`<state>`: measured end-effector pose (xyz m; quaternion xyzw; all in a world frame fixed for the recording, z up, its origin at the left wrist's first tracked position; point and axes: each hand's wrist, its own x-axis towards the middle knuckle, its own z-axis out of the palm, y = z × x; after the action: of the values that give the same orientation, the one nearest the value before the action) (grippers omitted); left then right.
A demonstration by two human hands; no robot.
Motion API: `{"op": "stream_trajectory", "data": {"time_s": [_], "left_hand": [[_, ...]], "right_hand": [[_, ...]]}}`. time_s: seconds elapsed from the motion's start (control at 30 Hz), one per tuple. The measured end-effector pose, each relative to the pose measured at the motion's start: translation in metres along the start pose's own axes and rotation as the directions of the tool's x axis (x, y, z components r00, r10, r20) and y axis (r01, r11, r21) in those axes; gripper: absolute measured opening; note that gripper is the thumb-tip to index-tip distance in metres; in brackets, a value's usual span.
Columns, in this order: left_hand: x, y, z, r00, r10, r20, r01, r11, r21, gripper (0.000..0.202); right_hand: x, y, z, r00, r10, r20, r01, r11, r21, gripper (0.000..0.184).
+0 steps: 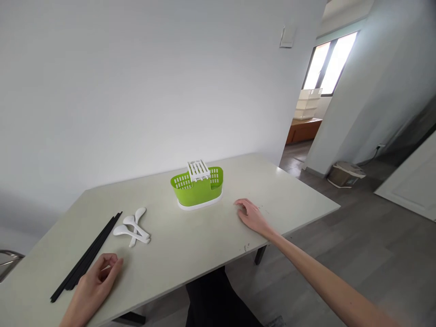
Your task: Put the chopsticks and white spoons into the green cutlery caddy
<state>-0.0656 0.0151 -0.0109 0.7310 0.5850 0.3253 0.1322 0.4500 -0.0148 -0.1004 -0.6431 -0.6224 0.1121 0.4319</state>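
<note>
Resting on the table at the lower left, my left hand (96, 285) is loosely curled, with a gap between thumb and fingers and nothing held. Just beside it lie several black chopsticks (89, 254) in a slanted bundle, partly behind the hand. Beyond that hand, three white spoons (135, 227) cross one another in a small pile. My right hand (252, 216) rests on the table to the right, fingers bent, thumb apart, and holds nothing. Nearest to it, not touched, stands a green utensil basket (195, 196) with a white base and a white slatted piece (199, 170) on top.
The pale table (190, 245) meets a plain wall (163, 91) at its back. Right of the table is grey floor (327, 236) with a lidded bin (345, 175). White stacked crates (307, 105) stand near a window. A metal chair part (9, 263) shows at the left edge.
</note>
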Motion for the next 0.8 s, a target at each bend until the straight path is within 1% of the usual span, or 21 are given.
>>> {"op": "stream_trajectory", "data": {"time_s": [0.1, 0.2, 0.27, 0.37, 0.43, 0.53, 0.6, 0.7, 0.8], "left_hand": [[-0.001, -0.008, 0.0, 0.996, -0.033, 0.082, 0.035, 0.999, -0.03, 0.056], [-0.007, -0.013, -0.001, 0.992, -0.079, 0.103, 0.085, 0.995, -0.053, 0.056], [-0.011, -0.013, -0.001, 0.989, -0.108, 0.097, 0.114, 0.992, -0.062, 0.055], [-0.014, -0.009, 0.0, 0.989, -0.117, 0.09, 0.124, 0.99, -0.07, 0.054], [-0.016, -0.006, 0.0, 0.989, -0.111, 0.096, 0.118, 0.99, -0.078, 0.053], [-0.018, -0.003, 0.001, 0.989, -0.1, 0.105, 0.11, 0.99, -0.085, 0.052], [-0.02, -0.001, 0.001, 0.989, -0.101, 0.11, 0.11, 0.991, -0.081, 0.05], [-0.024, 0.003, 0.001, 0.988, -0.109, 0.111, 0.119, 0.989, -0.088, 0.049], [-0.026, 0.007, 0.001, 0.987, -0.122, 0.109, 0.134, 0.985, -0.111, 0.049]], "right_hand": [[-0.005, -0.001, 0.0, 1.0, 0.008, -0.001, -0.008, 1.0, -0.005, 0.034], [-0.006, -0.008, 0.002, 1.0, 0.01, -0.003, -0.01, 1.0, -0.009, 0.041], [-0.002, -0.02, 0.003, 1.0, -0.021, -0.007, 0.021, 0.999, -0.029, 0.052], [0.012, -0.047, 0.003, 0.992, -0.118, -0.037, 0.113, 0.987, -0.115, 0.068], [0.024, -0.065, 0.004, 0.982, -0.183, -0.048, 0.17, 0.964, -0.203, 0.075], [0.043, -0.081, 0.01, 0.974, -0.227, -0.001, 0.214, 0.92, -0.328, 0.079], [0.052, -0.082, 0.017, 0.977, -0.207, 0.057, 0.212, 0.898, -0.384, 0.08], [0.059, -0.073, 0.031, 0.975, -0.16, 0.154, 0.212, 0.878, -0.429, 0.076], [0.06, -0.06, 0.045, 0.971, -0.144, 0.192, 0.216, 0.872, -0.439, 0.068]]}}
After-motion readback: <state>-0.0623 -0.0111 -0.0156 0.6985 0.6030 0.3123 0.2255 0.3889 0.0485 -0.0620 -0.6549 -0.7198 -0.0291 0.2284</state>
